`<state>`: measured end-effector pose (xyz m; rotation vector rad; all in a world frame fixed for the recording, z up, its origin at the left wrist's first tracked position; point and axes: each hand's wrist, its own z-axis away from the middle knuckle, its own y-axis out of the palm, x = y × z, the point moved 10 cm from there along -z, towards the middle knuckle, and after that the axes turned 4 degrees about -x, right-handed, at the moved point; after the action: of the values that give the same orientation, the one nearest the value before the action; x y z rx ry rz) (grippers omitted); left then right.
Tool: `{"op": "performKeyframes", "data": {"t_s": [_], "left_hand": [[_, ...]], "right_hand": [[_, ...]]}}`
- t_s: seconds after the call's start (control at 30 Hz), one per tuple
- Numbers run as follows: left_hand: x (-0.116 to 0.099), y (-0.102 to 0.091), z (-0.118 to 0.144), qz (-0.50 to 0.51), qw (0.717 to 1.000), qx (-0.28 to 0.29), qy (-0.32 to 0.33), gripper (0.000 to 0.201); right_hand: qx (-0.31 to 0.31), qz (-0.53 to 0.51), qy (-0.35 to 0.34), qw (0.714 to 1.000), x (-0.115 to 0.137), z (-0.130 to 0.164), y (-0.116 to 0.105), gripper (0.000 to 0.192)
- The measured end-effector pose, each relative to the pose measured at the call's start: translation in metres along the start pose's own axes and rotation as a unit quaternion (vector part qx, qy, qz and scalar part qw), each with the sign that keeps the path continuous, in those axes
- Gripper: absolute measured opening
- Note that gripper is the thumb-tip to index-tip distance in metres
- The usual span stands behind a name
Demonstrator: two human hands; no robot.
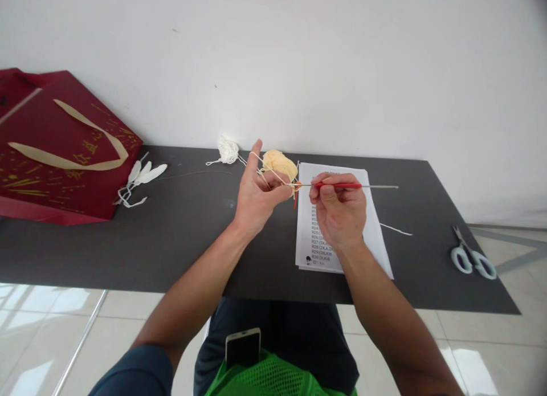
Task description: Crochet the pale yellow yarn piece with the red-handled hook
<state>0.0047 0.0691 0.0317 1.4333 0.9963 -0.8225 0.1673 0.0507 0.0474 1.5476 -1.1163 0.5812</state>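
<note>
Hands: left (256, 194) pinches yarn (280, 163) | right (337, 205) grips hook (342, 186) | sheet (376, 225) perhaps "R27"

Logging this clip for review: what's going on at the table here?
A person is crocheting at a dark table. The right hand holds a red-handled crochet hook level, its tip at a small orange piece pinched by the left hand. Pale yellow yarn runs over the raised left forefinger from a ball behind. A printed sheet lies under the right hand. Scissors sit at the far right, a red gift bag and white yarn to the left.
</note>
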Motion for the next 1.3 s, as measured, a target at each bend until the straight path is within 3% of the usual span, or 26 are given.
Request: {"op": "performKeyframes", "data": {"t_s": [0.37, 0.53, 1.0, 1.17, 1.3], "left_hand": [[0.003, 0.0, -0.002, -0.016, 0.998, 0.048, 0.037, 0.103], [0.005, 0.005, -0.002, 0.003, 0.997, 0.078, 0.014, 0.098], [0.007, 0.015, 0.003, 0.038, 0.987, 0.134, -0.077, 0.086], [0.011, 0.019, 0.005, 0.065, 0.981, 0.151, -0.099, 0.067], [0.011, 0.016, 0.001, 0.06, 0.985, 0.142, -0.074, 0.053]], "right_hand": [[0.032, 0.006, -0.035, 0.999, 0.008, -0.006, -0.003, 0.017], [0.037, 0.021, -0.017, 0.999, 0.006, -0.007, -0.002, 0.024], [0.04, -0.036, 0.074, 0.996, -0.006, -0.005, 0.0, 0.025], [0.035, -0.064, 0.133, 0.988, -0.017, -0.003, 0.0, 0.023], [0.017, -0.105, 0.2, 0.974, -0.032, 0.002, 0.0, 0.023]]}}
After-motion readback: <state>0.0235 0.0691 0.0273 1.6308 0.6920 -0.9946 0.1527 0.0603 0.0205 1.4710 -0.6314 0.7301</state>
